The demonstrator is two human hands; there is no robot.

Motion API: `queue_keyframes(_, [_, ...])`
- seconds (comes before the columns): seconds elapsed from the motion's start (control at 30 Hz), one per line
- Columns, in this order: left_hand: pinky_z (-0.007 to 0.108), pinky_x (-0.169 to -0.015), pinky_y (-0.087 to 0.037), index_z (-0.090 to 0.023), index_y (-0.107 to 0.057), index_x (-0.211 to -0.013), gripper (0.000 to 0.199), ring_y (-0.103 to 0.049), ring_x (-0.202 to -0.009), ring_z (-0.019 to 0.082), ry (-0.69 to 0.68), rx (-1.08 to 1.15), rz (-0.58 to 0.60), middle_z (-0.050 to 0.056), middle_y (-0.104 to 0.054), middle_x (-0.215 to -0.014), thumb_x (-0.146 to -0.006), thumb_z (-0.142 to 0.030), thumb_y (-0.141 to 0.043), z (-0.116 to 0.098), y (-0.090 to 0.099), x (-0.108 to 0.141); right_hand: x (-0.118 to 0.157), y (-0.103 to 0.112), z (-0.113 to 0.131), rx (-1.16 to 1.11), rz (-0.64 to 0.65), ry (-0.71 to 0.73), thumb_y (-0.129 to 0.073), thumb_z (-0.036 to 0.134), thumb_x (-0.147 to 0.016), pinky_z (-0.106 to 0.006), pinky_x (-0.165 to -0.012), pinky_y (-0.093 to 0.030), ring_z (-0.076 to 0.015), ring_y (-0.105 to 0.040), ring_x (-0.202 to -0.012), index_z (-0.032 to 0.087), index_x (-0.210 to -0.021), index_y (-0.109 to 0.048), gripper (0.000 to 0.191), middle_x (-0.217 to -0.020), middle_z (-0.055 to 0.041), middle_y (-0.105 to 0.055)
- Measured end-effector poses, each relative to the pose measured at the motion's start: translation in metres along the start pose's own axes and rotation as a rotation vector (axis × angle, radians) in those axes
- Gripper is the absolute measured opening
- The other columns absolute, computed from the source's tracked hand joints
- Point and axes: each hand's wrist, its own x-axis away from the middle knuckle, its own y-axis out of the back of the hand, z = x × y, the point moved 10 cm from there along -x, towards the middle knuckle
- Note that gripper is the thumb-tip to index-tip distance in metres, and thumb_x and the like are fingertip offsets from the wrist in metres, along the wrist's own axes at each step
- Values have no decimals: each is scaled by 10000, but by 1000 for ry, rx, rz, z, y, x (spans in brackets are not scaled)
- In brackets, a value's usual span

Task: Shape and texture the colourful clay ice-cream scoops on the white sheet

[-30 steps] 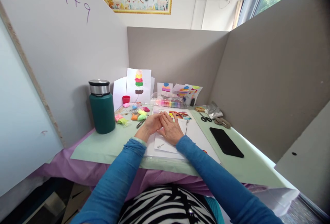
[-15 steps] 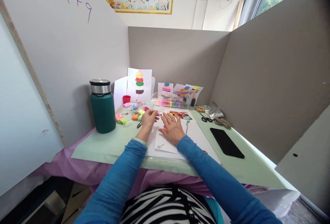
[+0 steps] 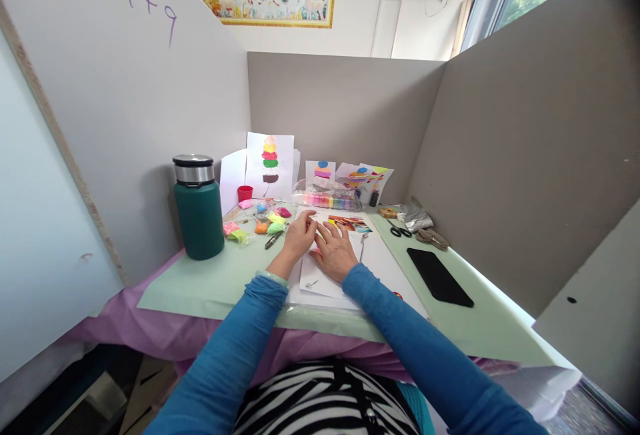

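My right hand (image 3: 336, 253) rests palm down on a white sheet of paper (image 3: 320, 281), its fingers extended and slightly apart. A bit of something pink (image 3: 315, 246) shows at its left edge, mostly covered. Close against it, my left hand (image 3: 300, 237) has its fingers bent and drawn together at the paper's upper part; whatever they pinch is hidden. Just beyond the fingers lies a colourful printed picture (image 3: 353, 223). A fork (image 3: 363, 240) lies to the right of my right hand. Left of my left hand are a black pen (image 3: 273, 240) and several small bags of coloured clay (image 3: 275, 228).
A green bottle (image 3: 199, 211) stands at the left. Behind are a red cup (image 3: 245, 193), a clear pack of coloured pieces (image 3: 327, 201) and propped-up paintings (image 3: 271, 163). Scissors (image 3: 401, 229) and a black phone-like slab (image 3: 440, 277) lie right. Grey partitions (image 3: 345, 108) enclose the table.
My left hand has moved right, up against my right hand, uncovering more of the pen and clay bags. My right hand stays on the paper, its fingers shifted slightly.
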Motion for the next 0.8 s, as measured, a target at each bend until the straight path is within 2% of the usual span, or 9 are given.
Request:
queue_keyframes(0.13, [275, -748, -423, -214, -650, -824, 55, -562, -689, 159, -50, -43, 12, 14, -619, -715, -783, -240, -624, -3, -2, 2, 0, -1, 5, 4, 12, 35, -602, 323, -855, -566, -1099, -185, -316, -357, -1310, 146, -1273, -558, 455, -1341, -161, -529])
queue_keyframes(0.2, [263, -712, -416, -208, -641, -746, 47, -550, -652, 146, -62, -30, -12, 6, -614, -679, -774, -245, -629, -5, 2, 1, 0, 0, 6, 5, 5, 47, -603, 317, -855, -570, -1097, -185, -316, -355, -1309, 151, -1256, -569, 436, -1354, -157, -519])
queue_keyframes(0.37, [249, -663, -440, -185, -666, -803, 144, -575, -672, 142, -8, 85, -120, 6, -644, -702, -804, -300, -579, 4, 14, -3, 0, 1, 5, 3, -8, 38, -597, 307, -857, -584, -1081, -192, -327, -354, -1307, 149, -1202, -599, 379, -1421, -153, -460])
queue_keyframes(0.43, [246, -657, -450, -177, -680, -819, 163, -582, -686, 141, 3, 108, -117, 12, -655, -720, -799, -307, -582, 7, 13, -4, 0, 2, 4, 4, -11, 34, -594, 303, -857, -582, -1080, -192, -326, -356, -1307, 146, -1196, -599, 374, -1415, -156, -467])
queue_keyframes(0.5, [236, -633, -454, -172, -690, -814, 140, -581, -672, 132, 11, 140, -67, 17, -662, -734, -769, -279, -612, 8, 7, -4, 0, 2, 4, 6, -12, 26, -598, 299, -851, -575, -1078, -196, -328, -364, -1300, 140, -1191, -600, 375, -1389, -162, -491])
queue_keyframes(0.57, [224, -559, -440, -167, -689, -836, 137, -552, -589, 110, 61, 221, -15, 12, -648, -708, -747, -250, -627, 11, 0, -3, 0, 3, 2, 4, -22, 12, -593, 286, -849, -561, -1076, -205, -326, -380, -1284, 138, -1182, -603, 364, -1371, -159, -508])
queue_keyframes(0.67, [213, -466, -410, -151, -662, -898, 177, -498, -489, 84, 210, 447, 18, 0, -613, -664, -754, -244, -621, 20, -3, -1, 1, 9, -6, -18, -77, -53, -546, 246, -867, -520, -1059, -247, -306, -432, -1228, 126, -1218, -581, 373, -1356, -154, -524])
queue_keyframes(0.8, [224, -508, -457, -126, -647, -888, 184, -562, -555, 89, 351, 658, 79, 47, -657, -784, -729, -216, -674, 24, -8, 5, 3, 17, -20, -54, -168, -171, -508, 203, -860, -464, -1038, -289, -289, -444, -1218, 71, -1345, -470, 503, -1374, -178, -502])
